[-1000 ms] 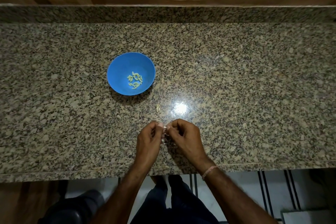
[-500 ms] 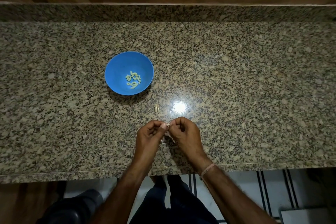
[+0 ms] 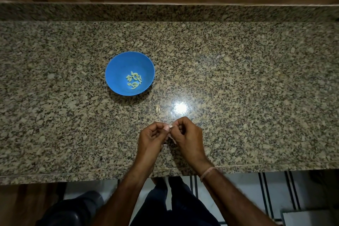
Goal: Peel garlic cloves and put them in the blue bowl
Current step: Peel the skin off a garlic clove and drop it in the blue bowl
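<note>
A blue bowl (image 3: 117, 64) stands on the granite counter (image 3: 238, 82), left of centre, with several peeled pale garlic cloves (image 3: 134, 80) lying in its bottom. Near the counter's front edge my left hand (image 3: 152, 137) and my right hand (image 3: 189, 137) meet fingertip to fingertip. Between them they pinch a small garlic clove (image 3: 171, 126), mostly hidden by the fingers. A strip of papery skin (image 3: 172, 138) hangs below the fingers. One loose garlic piece (image 3: 157, 108) lies on the counter between the bowl and my hands.
A raised granite backsplash (image 3: 165, 12) runs along the far side, with a wooden wall above it. A bright light glare (image 3: 180, 108) shines on the counter just beyond my hands. Below the front edge are my legs and tiled floor.
My hands have stayed together on the clove, shifting only slightly while the fingers work at it. The bowl and the loose piece have not moved on the counter.
</note>
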The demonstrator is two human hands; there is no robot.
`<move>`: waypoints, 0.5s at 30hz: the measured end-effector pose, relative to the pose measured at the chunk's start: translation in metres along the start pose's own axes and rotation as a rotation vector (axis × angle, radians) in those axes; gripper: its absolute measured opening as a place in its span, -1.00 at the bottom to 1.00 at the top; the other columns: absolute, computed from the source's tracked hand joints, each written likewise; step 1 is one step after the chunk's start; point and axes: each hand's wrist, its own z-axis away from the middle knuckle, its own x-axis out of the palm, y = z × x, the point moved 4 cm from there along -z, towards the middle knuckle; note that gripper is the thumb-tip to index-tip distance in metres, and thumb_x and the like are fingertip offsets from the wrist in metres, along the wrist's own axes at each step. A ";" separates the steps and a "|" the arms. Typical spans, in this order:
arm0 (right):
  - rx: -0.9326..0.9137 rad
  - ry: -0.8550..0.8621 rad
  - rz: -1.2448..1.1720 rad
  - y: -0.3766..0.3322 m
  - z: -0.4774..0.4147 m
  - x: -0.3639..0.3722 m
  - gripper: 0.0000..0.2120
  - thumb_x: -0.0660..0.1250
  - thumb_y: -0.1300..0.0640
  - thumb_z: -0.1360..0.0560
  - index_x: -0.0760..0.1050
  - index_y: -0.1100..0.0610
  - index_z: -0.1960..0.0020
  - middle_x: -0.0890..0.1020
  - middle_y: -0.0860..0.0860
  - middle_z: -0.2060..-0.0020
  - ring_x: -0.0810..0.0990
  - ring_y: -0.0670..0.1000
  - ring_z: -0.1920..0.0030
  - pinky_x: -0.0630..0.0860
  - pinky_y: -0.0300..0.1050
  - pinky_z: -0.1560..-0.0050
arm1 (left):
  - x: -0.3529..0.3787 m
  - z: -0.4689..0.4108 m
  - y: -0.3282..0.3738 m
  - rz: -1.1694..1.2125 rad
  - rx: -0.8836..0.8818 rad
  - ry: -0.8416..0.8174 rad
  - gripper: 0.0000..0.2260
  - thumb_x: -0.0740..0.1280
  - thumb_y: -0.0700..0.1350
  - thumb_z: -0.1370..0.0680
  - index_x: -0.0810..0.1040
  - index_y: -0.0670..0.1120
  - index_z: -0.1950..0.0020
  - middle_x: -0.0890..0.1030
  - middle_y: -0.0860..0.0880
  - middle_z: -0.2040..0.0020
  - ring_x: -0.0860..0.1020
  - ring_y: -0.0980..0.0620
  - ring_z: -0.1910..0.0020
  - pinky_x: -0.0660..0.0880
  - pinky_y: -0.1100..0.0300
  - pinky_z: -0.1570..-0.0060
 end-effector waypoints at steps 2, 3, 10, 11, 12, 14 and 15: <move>0.058 0.013 -0.051 0.001 -0.001 0.001 -0.89 0.46 0.15 -0.57 0.58 0.14 0.10 0.64 -0.02 0.27 0.52 -0.18 0.32 0.45 -0.34 0.31 | 0.000 0.000 0.000 0.029 -0.013 0.014 -0.92 0.39 -0.21 -0.63 0.67 -0.19 -0.02 0.66 0.02 0.26 0.52 0.27 0.40 0.42 0.41 0.37; 0.074 0.015 -0.064 0.001 0.000 0.001 -0.90 0.46 0.14 -0.57 0.58 0.13 0.09 0.65 -0.02 0.26 0.54 -0.18 0.30 0.47 -0.33 0.29 | 0.000 0.000 -0.001 0.035 -0.025 0.024 -0.92 0.39 -0.21 -0.63 0.68 -0.20 -0.02 0.66 0.01 0.26 0.50 0.27 0.42 0.42 0.41 0.39; -0.087 -0.013 0.157 0.001 0.001 -0.001 -0.87 0.39 0.17 -0.59 0.52 0.06 0.12 0.59 -0.03 0.30 0.54 -0.01 0.31 0.48 0.00 0.30 | -0.006 -0.001 -0.012 0.185 -0.194 0.134 -0.87 0.41 -0.07 -0.62 0.70 -0.11 -0.03 0.70 0.00 0.19 0.51 0.16 0.33 0.36 0.28 0.42; -0.101 -0.028 0.201 0.004 0.001 -0.002 -0.87 0.37 0.18 -0.60 0.53 0.06 0.12 0.60 -0.04 0.30 0.55 -0.02 0.31 0.50 0.01 0.29 | -0.008 0.000 -0.011 0.117 -0.168 0.126 -0.86 0.42 -0.06 -0.62 0.71 -0.11 -0.05 0.70 0.01 0.20 0.50 0.18 0.36 0.36 0.30 0.44; -0.123 -0.047 0.242 0.006 0.000 -0.004 -0.88 0.36 0.19 -0.61 0.55 0.07 0.11 0.62 -0.05 0.28 0.56 -0.03 0.29 0.53 0.01 0.27 | -0.008 0.002 -0.009 0.051 -0.136 0.113 -0.86 0.42 -0.05 -0.62 0.71 -0.08 -0.07 0.70 0.02 0.21 0.48 0.20 0.39 0.36 0.33 0.46; -0.205 -0.059 0.341 0.010 0.000 -0.006 -0.87 0.34 0.27 -0.58 0.64 0.10 0.02 0.66 -0.05 0.15 0.61 -0.05 0.16 0.57 -0.03 0.15 | -0.007 0.005 -0.006 0.002 -0.083 0.101 -0.89 0.42 -0.10 -0.62 0.71 -0.07 -0.09 0.72 0.00 0.18 0.49 0.24 0.43 0.38 0.38 0.46; -0.249 -0.053 0.385 0.010 0.001 -0.006 -0.81 0.33 0.31 -0.56 0.67 0.10 -0.05 0.66 -0.04 0.08 0.61 -0.05 0.08 0.58 -0.07 0.08 | -0.007 0.005 -0.005 -0.003 -0.057 0.106 -0.90 0.42 -0.13 -0.62 0.70 -0.07 -0.09 0.74 -0.02 0.14 0.52 0.25 0.42 0.41 0.38 0.42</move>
